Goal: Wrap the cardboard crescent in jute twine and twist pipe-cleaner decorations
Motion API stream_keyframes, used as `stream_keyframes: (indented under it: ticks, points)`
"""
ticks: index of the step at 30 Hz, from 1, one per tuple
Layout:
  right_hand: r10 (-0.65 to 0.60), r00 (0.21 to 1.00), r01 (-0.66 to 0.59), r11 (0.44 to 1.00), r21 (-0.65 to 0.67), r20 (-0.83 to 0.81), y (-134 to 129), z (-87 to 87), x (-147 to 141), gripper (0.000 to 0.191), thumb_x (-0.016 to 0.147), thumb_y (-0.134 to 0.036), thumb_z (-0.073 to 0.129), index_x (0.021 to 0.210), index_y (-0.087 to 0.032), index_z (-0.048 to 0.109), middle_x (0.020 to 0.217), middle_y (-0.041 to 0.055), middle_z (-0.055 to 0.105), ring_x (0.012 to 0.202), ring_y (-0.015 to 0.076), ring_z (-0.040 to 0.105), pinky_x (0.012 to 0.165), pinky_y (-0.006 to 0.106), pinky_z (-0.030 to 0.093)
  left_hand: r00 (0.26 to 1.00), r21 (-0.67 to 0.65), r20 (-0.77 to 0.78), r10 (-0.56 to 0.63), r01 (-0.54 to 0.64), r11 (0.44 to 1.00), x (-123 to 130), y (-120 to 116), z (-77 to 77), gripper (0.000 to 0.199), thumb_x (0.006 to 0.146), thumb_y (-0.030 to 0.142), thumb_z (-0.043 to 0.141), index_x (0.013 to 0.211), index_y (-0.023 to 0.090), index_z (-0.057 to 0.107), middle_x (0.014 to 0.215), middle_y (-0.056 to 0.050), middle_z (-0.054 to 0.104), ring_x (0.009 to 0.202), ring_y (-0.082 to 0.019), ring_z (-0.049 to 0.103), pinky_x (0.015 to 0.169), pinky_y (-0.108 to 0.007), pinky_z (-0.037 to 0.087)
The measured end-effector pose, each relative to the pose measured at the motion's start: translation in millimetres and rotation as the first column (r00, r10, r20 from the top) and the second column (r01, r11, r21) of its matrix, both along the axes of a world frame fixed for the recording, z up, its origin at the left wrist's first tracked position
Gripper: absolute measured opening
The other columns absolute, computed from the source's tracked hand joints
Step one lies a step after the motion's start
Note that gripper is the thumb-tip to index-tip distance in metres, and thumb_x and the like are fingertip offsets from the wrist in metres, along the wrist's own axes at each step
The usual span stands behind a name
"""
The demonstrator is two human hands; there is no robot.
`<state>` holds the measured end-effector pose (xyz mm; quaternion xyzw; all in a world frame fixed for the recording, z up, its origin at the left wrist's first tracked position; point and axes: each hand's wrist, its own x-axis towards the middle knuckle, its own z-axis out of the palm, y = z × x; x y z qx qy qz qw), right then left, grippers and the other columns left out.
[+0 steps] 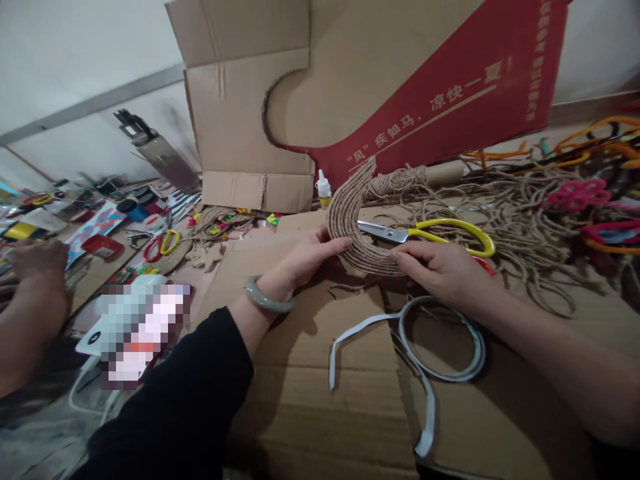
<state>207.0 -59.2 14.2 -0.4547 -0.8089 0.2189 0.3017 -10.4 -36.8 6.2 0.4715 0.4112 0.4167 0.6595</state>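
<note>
A crescent-shaped piece covered in rows of jute twine is held up between my two hands. My left hand grips its left side, the thumb lying across the twine and the other fingers partly hidden behind. At the lower right end, my right hand pinches the edge between thumb and fingers. Scissors with yellow and red handles lie just behind my right hand, their blade passing behind the crescent. Below my right hand, a roll of white tape rests on the cardboard, with loose strips trailing from it.
Behind stands a large cut cardboard box with a small glue bottle before it. Loose twine heaps at the right. Leftward lie a phone, a white power bank and red-yellow scissors. Another person's hand is at far left.
</note>
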Motion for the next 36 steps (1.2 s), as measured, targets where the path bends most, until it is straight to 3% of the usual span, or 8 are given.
stream_keyframes:
  ticks: [10, 14, 17, 20, 23, 28, 31, 36]
  points:
    - [0.043, 0.999, -0.042, 0.998, -0.053, 0.015, 0.4, 1.3, -0.3, 0.026, 0.085, -0.032, 0.045, 0.075, -0.02, 0.065, 0.062, -0.0009, 0.064, 0.055, 0.0132, 0.057, 0.053, 0.024, 0.041, 0.999, 0.018, -0.035, -0.001, 0.001, 1.0, -0.5, 1.3, -3.2, 0.025, 0.066, 0.027, 0.074, 0.084, 0.014, 0.062, 0.076, -0.002, 0.064, 0.06, -0.009, 0.055, 0.054, -0.022, 0.042]
    - [0.063, 0.997, -0.06, 0.996, -0.072, 0.043, -2.0, 1.9, -1.5, 0.026, 0.084, -0.033, 0.046, 0.073, -0.02, 0.065, 0.06, -0.0012, 0.063, 0.055, 0.0133, 0.056, 0.052, 0.024, 0.04, 0.998, -0.018, 0.052, 0.034, -0.033, 0.999, 1.3, 1.3, -2.2, 0.025, 0.065, 0.027, 0.075, 0.082, 0.014, 0.062, 0.075, -0.002, 0.064, 0.061, -0.01, 0.057, 0.058, -0.022, 0.045]
    - [0.117, 0.993, -0.112, 0.984, -0.141, 0.026, -3.8, 1.7, -2.2, 0.03, 0.086, -0.037, 0.045, 0.07, -0.02, 0.064, 0.06, -0.0005, 0.063, 0.057, 0.0138, 0.056, 0.053, 0.025, 0.041, 0.992, -0.042, 0.114, 0.058, -0.053, 0.998, 2.1, 1.3, -1.4, 0.024, 0.064, 0.026, 0.075, 0.08, 0.014, 0.061, 0.071, 0.0, 0.063, 0.062, -0.01, 0.058, 0.063, -0.023, 0.046]
    - [0.119, 0.987, -0.142, 0.958, -0.248, -0.107, -4.2, 1.1, -2.7, 0.034, 0.086, -0.044, 0.045, 0.073, -0.019, 0.063, 0.062, 0.0007, 0.062, 0.057, 0.013, 0.056, 0.051, 0.025, 0.042, 0.996, -0.058, 0.091, 0.016, -0.011, 0.998, 1.5, -1.1, 1.5, 0.022, 0.064, 0.024, 0.074, 0.08, 0.013, 0.062, 0.07, -0.001, 0.062, 0.061, -0.01, 0.057, 0.062, -0.023, 0.045]
    - [0.011, 0.943, -0.142, 0.918, -0.371, -0.333, -3.4, 1.5, -3.2, 0.03, 0.084, -0.045, 0.049, 0.083, -0.017, 0.062, 0.065, 0.0016, 0.062, 0.053, 0.011, 0.056, 0.048, 0.023, 0.043, 0.993, -0.092, 0.061, -0.097, 0.102, 0.991, -0.2, -5.9, 6.2, 0.026, 0.065, 0.025, 0.073, 0.084, 0.012, 0.062, 0.073, -0.003, 0.063, 0.063, -0.011, 0.058, 0.064, -0.025, 0.046]
    - [-0.199, 0.759, -0.166, 0.862, -0.479, -0.62, -2.5, 4.5, -3.7, 0.039, 0.072, -0.039, 0.068, 0.101, -0.018, 0.054, 0.063, -0.0017, 0.062, 0.048, 0.0093, 0.054, 0.044, 0.021, 0.044, 0.961, -0.136, -0.034, -0.275, 0.268, 0.954, -2.0, -11.1, 10.7, 0.029, 0.065, 0.026, 0.074, 0.086, 0.011, 0.061, 0.073, -0.003, 0.062, 0.063, -0.011, 0.059, 0.063, -0.027, 0.047]
    - [-0.265, 0.681, -0.167, 0.851, -0.498, -0.683, -1.3, 5.0, -4.3, 0.032, 0.07, -0.033, 0.07, 0.094, -0.018, 0.055, 0.06, -0.0031, 0.06, 0.046, 0.0085, 0.052, 0.045, 0.021, 0.045, 0.943, -0.116, -0.078, -0.324, 0.314, 0.942, -1.7, -11.1, 10.0, 0.029, 0.066, 0.026, 0.074, 0.086, 0.01, 0.062, 0.076, -0.003, 0.062, 0.064, -0.01, 0.058, 0.063, -0.024, 0.045]
    - [-0.421, 0.596, -0.075, 0.818, -0.57, -0.684, 3.7, 7.6, -3.0, 0.008, 0.076, -0.019, 0.061, 0.081, -0.018, 0.055, 0.058, -0.0012, 0.061, 0.045, 0.0085, 0.054, 0.044, 0.02, 0.043, 0.953, -0.093, -0.058, -0.296, 0.29, 0.952, -1.5, -8.9, 7.4, 0.032, 0.066, 0.031, 0.074, 0.088, 0.012, 0.062, 0.079, -0.003, 0.062, 0.068, -0.01, 0.058, 0.067, -0.026, 0.046]
